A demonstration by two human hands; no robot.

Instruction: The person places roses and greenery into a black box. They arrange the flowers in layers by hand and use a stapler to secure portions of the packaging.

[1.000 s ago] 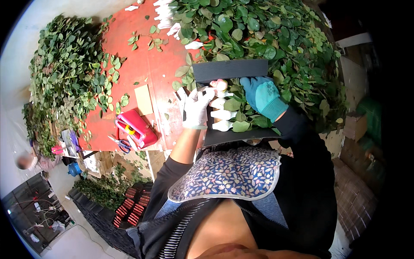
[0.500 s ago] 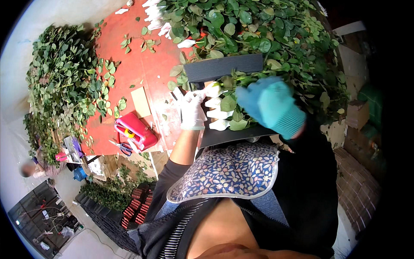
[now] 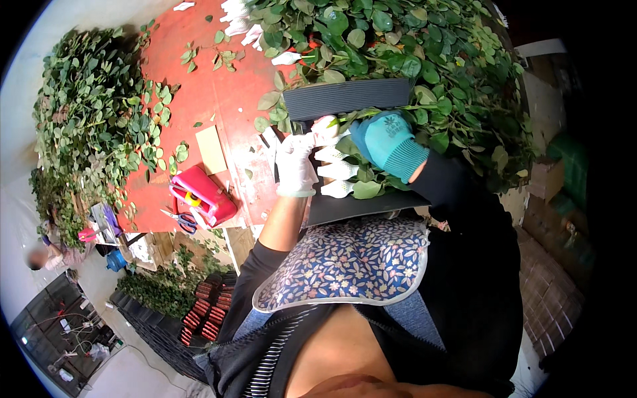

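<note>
Head view, landmark the ridged black flap (image 3: pixel 347 98). Your left hand (image 3: pixel 296 162) is resting below its left end, fingertips together at the pink rose (image 3: pixel 325 126), seemingly steadying it; clamping, can't tell. Your right hand (image 3: pixel 388 142) is curling below its right half, grip hidden. White-sleeved heads (image 3: pixel 338 170) are lining up below; leafy stems (image 3: pixel 458 73) are crowding above and right. Scissors (image 3: pixel 188 224) are lying well left, clear.

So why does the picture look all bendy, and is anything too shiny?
In the head view, the fisheye lens bends straight edges and the corners go black; same view, glare whitens the red table beside the left hand, while the far right looks dim.
</note>
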